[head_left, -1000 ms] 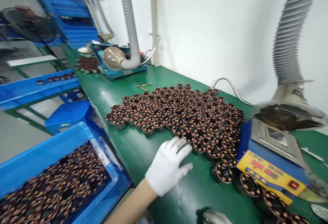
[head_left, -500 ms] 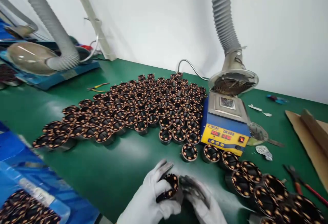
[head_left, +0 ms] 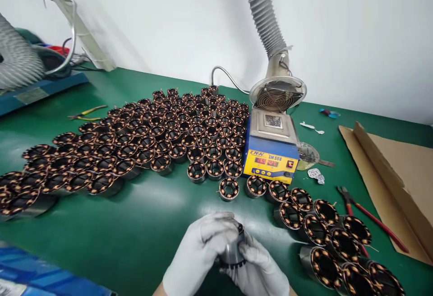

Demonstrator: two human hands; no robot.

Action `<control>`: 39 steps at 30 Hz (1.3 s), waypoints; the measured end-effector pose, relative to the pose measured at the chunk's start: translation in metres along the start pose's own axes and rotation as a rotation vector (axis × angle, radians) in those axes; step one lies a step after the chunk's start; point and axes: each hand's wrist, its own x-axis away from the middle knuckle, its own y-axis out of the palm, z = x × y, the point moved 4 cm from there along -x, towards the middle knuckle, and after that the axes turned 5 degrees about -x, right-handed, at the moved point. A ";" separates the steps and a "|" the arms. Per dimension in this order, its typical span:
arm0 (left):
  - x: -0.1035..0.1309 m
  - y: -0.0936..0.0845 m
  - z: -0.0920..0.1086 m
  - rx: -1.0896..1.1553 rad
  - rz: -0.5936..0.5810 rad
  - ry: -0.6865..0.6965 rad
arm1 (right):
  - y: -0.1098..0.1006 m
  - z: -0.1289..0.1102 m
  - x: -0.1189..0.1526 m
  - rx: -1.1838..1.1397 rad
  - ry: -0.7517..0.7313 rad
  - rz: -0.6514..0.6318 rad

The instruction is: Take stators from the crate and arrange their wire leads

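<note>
My left hand (head_left: 204, 248), in a white glove, is wrapped over the upper left side of a metal stator ring (head_left: 233, 252). My right hand (head_left: 259, 262), also gloved, grips the same ring from the right and below. The ring is tilted, with its grey outer wall towards me and dark teeth along its lower edge. Just beyond my hands, a single stator (head_left: 229, 189) stands on the green table (head_left: 145, 228). A blue and yellow solder pot (head_left: 270, 160) is behind it, its display lit.
Many stators (head_left: 157, 131) cover the table's left and middle; several more (head_left: 324, 266) stand at right. Red-handled pliers (head_left: 375, 221), cardboard (head_left: 392, 174) and yellow pliers (head_left: 88, 113) lie around. A fume hood (head_left: 279, 93) hangs over the pot. A blue bin (head_left: 43, 271) is lower left.
The view has swung to the right. The stator in my hands has been turned, so its outer wall shows instead of its open face, and my right hand has closed on it.
</note>
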 end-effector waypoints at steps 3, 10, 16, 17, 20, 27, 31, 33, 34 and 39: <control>-0.009 -0.008 -0.005 0.260 0.177 -0.301 | -0.004 0.004 -0.002 0.044 0.055 -0.063; -0.003 0.005 -0.003 0.225 0.161 -0.380 | -0.009 0.008 -0.004 0.025 -0.012 0.037; -0.002 -0.004 -0.023 0.681 0.547 -0.399 | -0.007 0.010 -0.005 -0.016 0.058 -0.052; 0.000 -0.012 -0.027 0.713 0.622 -0.359 | -0.008 0.011 -0.005 -0.044 0.094 -0.089; 0.006 -0.020 -0.028 0.573 0.486 -0.339 | -0.009 0.012 -0.005 -0.131 0.186 -0.158; 0.007 0.008 -0.006 0.284 0.161 -0.380 | -0.010 0.013 -0.006 -0.146 0.168 -0.137; -0.006 -0.007 -0.017 0.447 0.461 -0.361 | -0.010 0.012 -0.004 -0.120 0.212 -0.165; -0.008 -0.013 -0.020 0.651 0.555 -0.312 | -0.009 0.013 -0.003 -0.119 0.245 -0.159; -0.007 -0.013 -0.020 0.696 0.541 -0.304 | -0.009 0.014 -0.004 -0.112 0.250 -0.145; 0.003 -0.001 -0.015 0.357 0.326 -0.463 | -0.015 0.016 -0.011 0.100 0.027 -0.054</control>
